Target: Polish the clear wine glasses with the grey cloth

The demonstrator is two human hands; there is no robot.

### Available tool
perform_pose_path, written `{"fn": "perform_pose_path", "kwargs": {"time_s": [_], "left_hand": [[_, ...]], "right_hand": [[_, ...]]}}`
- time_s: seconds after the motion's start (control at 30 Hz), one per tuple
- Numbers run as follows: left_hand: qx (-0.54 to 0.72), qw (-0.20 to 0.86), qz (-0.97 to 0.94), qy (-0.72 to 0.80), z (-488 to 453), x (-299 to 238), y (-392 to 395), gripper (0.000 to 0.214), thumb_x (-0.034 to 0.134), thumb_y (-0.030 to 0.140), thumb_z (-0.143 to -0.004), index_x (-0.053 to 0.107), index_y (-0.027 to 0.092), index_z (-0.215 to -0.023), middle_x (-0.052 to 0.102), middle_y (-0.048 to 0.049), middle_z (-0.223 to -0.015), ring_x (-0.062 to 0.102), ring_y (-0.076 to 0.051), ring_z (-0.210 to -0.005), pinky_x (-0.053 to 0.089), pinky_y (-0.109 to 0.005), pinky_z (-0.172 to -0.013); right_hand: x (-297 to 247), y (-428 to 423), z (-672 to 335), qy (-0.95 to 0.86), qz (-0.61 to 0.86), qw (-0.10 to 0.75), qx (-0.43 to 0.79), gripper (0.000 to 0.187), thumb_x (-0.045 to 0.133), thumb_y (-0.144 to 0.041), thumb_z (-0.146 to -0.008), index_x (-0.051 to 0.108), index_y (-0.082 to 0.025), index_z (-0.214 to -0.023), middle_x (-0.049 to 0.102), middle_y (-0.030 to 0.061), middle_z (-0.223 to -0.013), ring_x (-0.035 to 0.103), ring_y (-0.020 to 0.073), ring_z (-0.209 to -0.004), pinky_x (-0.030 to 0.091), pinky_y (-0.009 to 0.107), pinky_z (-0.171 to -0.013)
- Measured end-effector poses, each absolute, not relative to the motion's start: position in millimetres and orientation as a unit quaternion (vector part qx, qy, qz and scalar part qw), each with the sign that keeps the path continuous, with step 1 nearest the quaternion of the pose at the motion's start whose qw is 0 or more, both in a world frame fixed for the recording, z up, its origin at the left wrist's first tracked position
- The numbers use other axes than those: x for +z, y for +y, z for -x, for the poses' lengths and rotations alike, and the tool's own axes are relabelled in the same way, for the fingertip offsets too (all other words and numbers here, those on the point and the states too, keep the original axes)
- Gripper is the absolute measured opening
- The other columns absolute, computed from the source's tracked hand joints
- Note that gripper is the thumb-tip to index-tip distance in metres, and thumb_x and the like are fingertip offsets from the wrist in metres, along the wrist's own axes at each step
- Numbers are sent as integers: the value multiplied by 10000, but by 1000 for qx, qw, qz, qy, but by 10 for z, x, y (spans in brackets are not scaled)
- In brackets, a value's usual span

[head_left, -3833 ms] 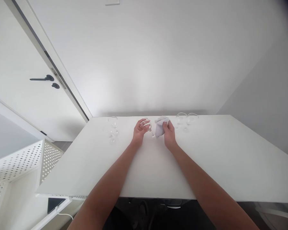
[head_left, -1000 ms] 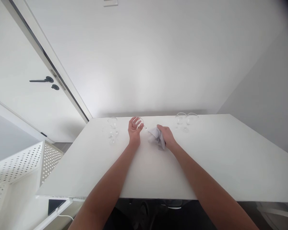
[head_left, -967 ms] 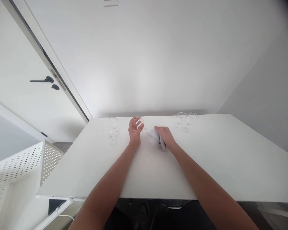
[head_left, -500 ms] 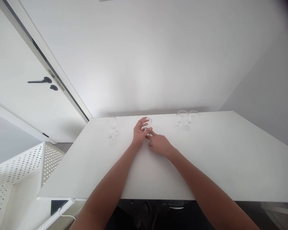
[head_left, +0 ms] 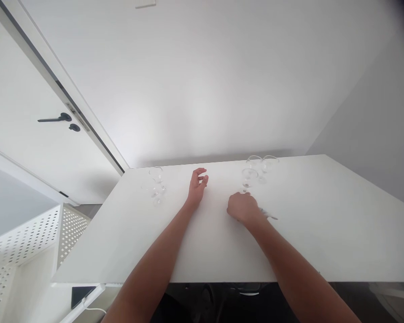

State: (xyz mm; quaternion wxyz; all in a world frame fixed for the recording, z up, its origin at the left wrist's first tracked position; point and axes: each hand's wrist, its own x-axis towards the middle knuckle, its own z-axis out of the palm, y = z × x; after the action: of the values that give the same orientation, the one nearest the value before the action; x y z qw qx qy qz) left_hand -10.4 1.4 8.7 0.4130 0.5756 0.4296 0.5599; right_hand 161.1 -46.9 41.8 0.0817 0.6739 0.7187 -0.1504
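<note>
My right hand [head_left: 241, 206] is closed, with its fingers wrapped around the stem of a clear wine glass [head_left: 249, 175] whose bowl rises upright above the fist. The base of that glass is hidden behind the hand. To the left, my left hand [head_left: 198, 185] hangs just over the table with its fingers curved apart and nothing between them. Two more clear glasses stand close behind the held one, a glass [head_left: 254, 160] and another glass [head_left: 267, 167]. Further left is a pair of see-through glasses [head_left: 157, 179], faint against the white.
All this is on a white table [head_left: 306, 233] against a pale wall [head_left: 202, 89]. Beside my right wrist lies a small grey item [head_left: 269, 214] I cannot make out. A door with a black handle [head_left: 55, 117] and a perforated white panel [head_left: 72, 229] are at left.
My right hand has moved right with the wine glass, bringing it near the right-hand pair. My left hand has let go of the glass and stays about where it was.
</note>
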Motion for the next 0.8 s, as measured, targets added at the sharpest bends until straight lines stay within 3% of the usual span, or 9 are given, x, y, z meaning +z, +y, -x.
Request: {"fn": "perform_pose_path", "kwargs": {"time_s": [0.17,0.3,0.43,0.63,0.8], "left_hand": [[549,416,-574,442,112,115,0,268,543,466,-965,617,294,-1157,572,-58,-1331,554,-186,-1055,482,-305,-836],[544,423,-567,451,115,122,-4,261,550,491,-950,655,262,-1019,607,-44,-1008,536,-160,-866,450,-278,-756],[510,456,-581,441,103,96,12,350,540,549,-936,625,222,-847,400,20,-654,386,-125,-610,351,-262,-601],[471,511,-574,433,98,52,33,487,545,594,-912,436,199,-648,252,46,-590,214,-93,-526,182,-259,-512],[442,495,-607,437,101,47,29,528,560,557,-908,333,199,-593,243,44,-556,207,-88,-515,157,-266,-519]], "right_hand": [[554,-410,-1937,647,-732,93,-192,159,605,-220,-811,734,-139,-858,717,186,-824,710,335,-930,469,426,-831],[639,-355,-2101,622,-746,86,-222,97,630,-206,-776,698,-146,-743,673,150,-681,709,321,-853,482,432,-807],[687,-299,-2179,593,-768,78,-230,60,666,-190,-742,676,-148,-700,652,144,-668,695,335,-865,491,470,-808],[755,-299,-2253,566,-778,77,-261,90,598,-149,-738,673,-144,-687,635,125,-635,679,316,-850,518,445,-775],[798,-312,-2293,560,-779,78,-272,120,565,-123,-738,676,-150,-700,620,110,-606,671,295,-790,510,412,-755]]}}
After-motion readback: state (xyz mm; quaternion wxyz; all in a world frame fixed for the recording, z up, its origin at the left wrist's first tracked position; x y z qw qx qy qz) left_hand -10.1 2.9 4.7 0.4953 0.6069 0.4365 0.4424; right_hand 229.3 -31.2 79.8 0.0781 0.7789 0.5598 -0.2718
